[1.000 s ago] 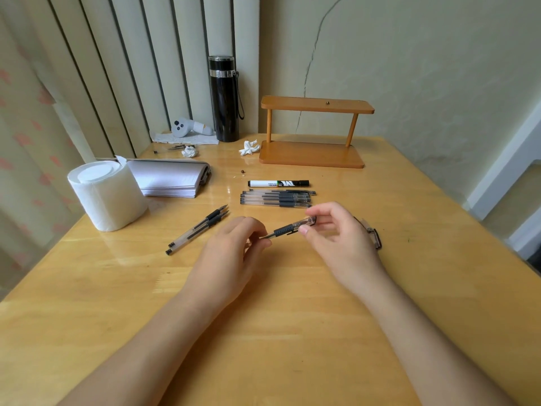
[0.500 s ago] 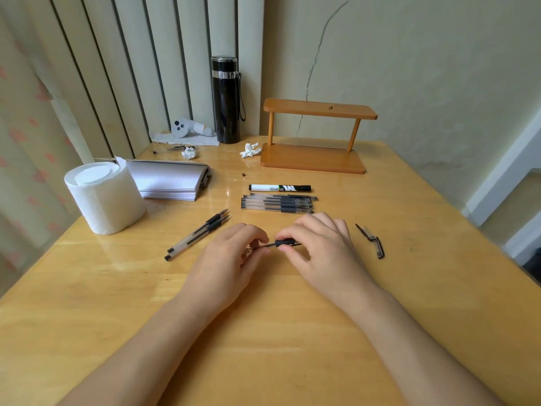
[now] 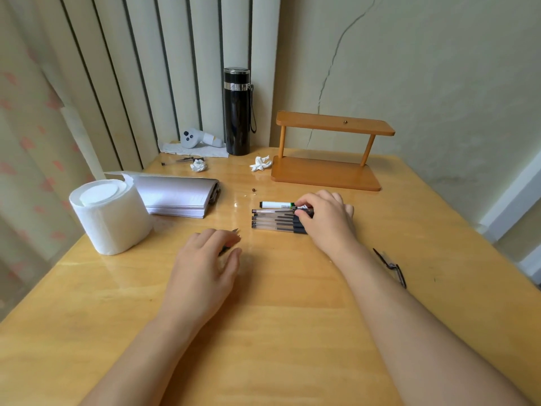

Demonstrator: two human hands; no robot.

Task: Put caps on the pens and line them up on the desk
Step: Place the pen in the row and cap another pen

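Note:
Several clear capped pens (image 3: pixel 273 222) lie side by side in a row at mid-desk, below a white marker (image 3: pixel 276 204). My right hand (image 3: pixel 325 221) is at the row's right end, fingers closed on the cap end of the top clear pen (image 3: pixel 272 211), which lies against the row. My left hand (image 3: pixel 205 265) rests flat over the loose uncapped pens on the left; only a tip (image 3: pixel 235 230) and a dark bit (image 3: pixel 224 249) show past the fingers. Two dark pen caps (image 3: pixel 392 266) lie on the desk to the right of my right forearm.
A toilet paper roll (image 3: pixel 108 215) and a grey notebook (image 3: pixel 175 197) sit on the left. A wooden shelf stand (image 3: pixel 325 174), a black flask (image 3: pixel 237 112), crumpled tissues (image 3: pixel 260 163) and a white device (image 3: pixel 193 138) stand at the back. The desk edge (image 3: pixel 480 230) runs along the right.
My right hand carried the capped pen from in front of me up to the row. My left hand let go of it and moved left onto the loose pens.

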